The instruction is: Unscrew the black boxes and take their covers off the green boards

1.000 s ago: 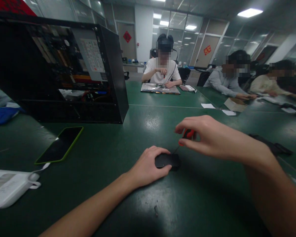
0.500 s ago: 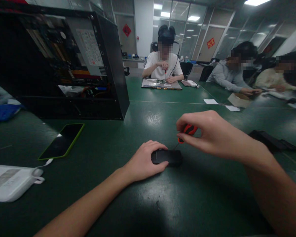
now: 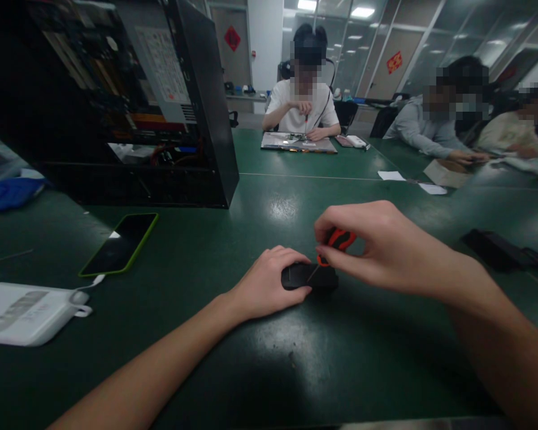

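Observation:
On the green table, my left hand (image 3: 269,283) grips a small black oblong block (image 3: 325,278), thumb along its near side and fingers over its far side. What kind of device it is, I cannot tell. My right hand (image 3: 367,245) pinches the red and black handle of a screwdriver (image 3: 341,239) between thumb and fingers. Its thin shaft slants down to the left, across the block's upper face. Whether the tip touches the surface is too small to tell.
An opened computer case (image 3: 206,119) stands at the left. Nearer lie a phone (image 3: 121,245) with a green edge and a white power bank (image 3: 31,313) cabled to it. Black parts (image 3: 502,248) rest at the right. A person in white (image 3: 302,104) works opposite.
The screwdriver has shifted left and toward me, its tip going from the block's far edge to over its upper face. My left hand keeps its grip. The whole view has tilted slightly.

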Demonstrator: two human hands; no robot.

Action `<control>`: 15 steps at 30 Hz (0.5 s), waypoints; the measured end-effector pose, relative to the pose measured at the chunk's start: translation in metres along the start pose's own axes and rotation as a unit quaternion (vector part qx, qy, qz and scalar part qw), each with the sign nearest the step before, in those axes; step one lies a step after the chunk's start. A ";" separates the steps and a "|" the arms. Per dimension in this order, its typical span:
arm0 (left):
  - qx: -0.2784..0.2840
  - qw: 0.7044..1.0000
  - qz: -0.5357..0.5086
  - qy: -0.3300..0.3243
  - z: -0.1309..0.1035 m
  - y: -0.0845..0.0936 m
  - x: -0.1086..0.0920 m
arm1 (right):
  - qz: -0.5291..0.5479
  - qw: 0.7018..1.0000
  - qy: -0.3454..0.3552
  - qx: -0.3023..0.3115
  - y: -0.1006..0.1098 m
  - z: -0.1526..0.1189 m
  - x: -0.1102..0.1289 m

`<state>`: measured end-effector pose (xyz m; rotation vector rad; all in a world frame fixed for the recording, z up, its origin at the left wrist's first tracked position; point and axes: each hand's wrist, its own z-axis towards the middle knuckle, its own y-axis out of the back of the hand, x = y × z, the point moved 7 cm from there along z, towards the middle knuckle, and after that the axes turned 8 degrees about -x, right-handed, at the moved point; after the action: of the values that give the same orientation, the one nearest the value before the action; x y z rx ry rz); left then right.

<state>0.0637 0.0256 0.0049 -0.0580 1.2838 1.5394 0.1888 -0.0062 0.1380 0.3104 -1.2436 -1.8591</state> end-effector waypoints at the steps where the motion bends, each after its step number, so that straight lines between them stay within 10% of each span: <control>1: 0.000 1.000 0.000 0.000 0.000 0.000 0.000 | -0.002 1.000 -0.001 0.004 0.000 0.000 0.001; 15: 0.011 1.000 -0.026 0.000 0.001 -0.002 0.001 | 0.010 0.999 0.014 0.038 -0.002 -0.002 0.008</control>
<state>0.0649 0.0264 0.0032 -0.0752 1.2892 1.4809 0.1839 -0.0130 0.1369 0.3623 -1.2944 -1.7871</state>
